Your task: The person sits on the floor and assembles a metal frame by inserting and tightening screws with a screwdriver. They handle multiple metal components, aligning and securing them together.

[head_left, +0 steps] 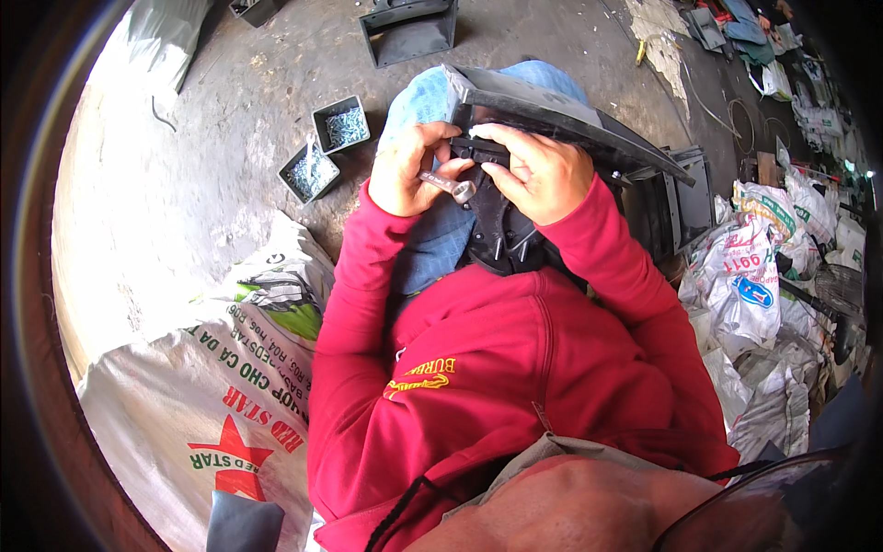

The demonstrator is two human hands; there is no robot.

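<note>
My left hand (pixel 405 175) is closed, with a silver wrench (pixel 449 186) lying across its palm and fingers. Its thumb and fingertips also meet the left end of a small black bar-like part (pixel 480 151). My right hand (pixel 544 175) pinches the other end of that part between thumb and fingers. Behind both hands, a large black box-like housing (pixel 552 112) rests tilted across my knees. Below the small part, a black piece (pixel 501 241) with thin metal pins or bolts lies in my lap. Where the small part meets the housing is hidden by my fingers.
On the floor to the left stand two black bins (pixel 344 126) (pixel 309 173) of small metal screws. Another dark housing (pixel 410 33) lies ahead. A white woven sack (pixel 175 405) is at my left. White sacks (pixel 745 276) and black panels (pixel 690 198) crowd the right.
</note>
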